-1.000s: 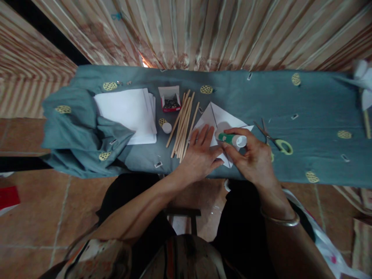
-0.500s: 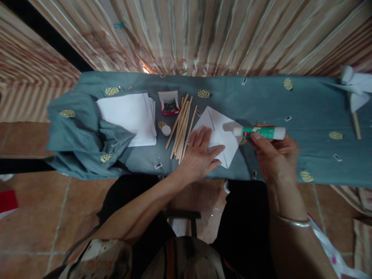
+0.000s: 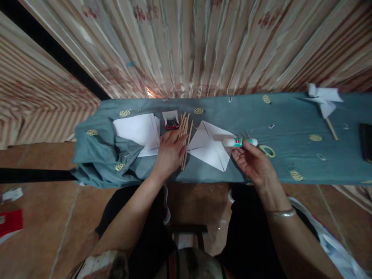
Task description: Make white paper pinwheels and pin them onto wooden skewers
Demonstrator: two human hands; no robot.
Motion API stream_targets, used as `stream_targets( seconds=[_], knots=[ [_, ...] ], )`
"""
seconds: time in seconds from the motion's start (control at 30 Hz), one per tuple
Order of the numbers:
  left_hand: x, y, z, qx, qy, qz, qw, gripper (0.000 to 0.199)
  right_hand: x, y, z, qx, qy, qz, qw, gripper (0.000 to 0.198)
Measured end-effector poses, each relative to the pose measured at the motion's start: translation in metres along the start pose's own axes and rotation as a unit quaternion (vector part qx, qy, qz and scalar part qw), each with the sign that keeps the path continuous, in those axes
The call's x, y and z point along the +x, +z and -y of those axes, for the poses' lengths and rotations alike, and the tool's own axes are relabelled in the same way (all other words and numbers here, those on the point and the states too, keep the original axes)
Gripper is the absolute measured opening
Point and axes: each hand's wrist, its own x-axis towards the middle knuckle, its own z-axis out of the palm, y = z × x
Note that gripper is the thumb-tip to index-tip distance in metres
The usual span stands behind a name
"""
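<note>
On the paper's (image 3: 207,145) right, right hand (image 3: 257,164) holds glue (image 3: 238,142), long axis left-right. Left hand (image 3: 170,153) over sticks (image 3: 190,133); grip unclear.

Black trousers (image 3: 154,236), patterned top (image 3: 188,267), both hands (image 3: 172,152) bare
A silver-coloured bangle (image 3: 281,213) rings the right wrist (image 3: 274,202); the left sleeve (image 3: 104,265) is pale with dark marks.
</note>
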Motion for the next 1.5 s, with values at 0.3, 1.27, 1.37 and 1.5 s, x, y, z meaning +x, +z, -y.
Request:
stream_targets(
  seconds=[0.3, 1.27, 1.37, 1.5],
  knots=[
    [-0.017, -0.009, 0.032, 0.051, -0.039, 0.024, 0.998, 0.037, -0.009, 0.006, 0.000, 0.053, 0.057, -0.042, 0.996, 0.017],
    [-0.005, 0.007, -0.033, -0.696, -0.261, 0.033, 0.668, 0.040, -0.030, 0.037, -0.013, -0.021, 0.067, 0.073, 0.995, 0.038],
    [-0.004, 0.007, -0.035, -0.695, -0.260, 0.034, 0.670, 0.040, -0.030, 0.034, -0.013, -0.027, 0.067, 0.064, 0.995, 0.039],
    [-0.004, 0.008, -0.036, -0.684, -0.253, 0.035, 0.683, 0.040, -0.031, 0.032, -0.012, -0.046, 0.064, 0.055, 0.995, 0.036]
  ],
)
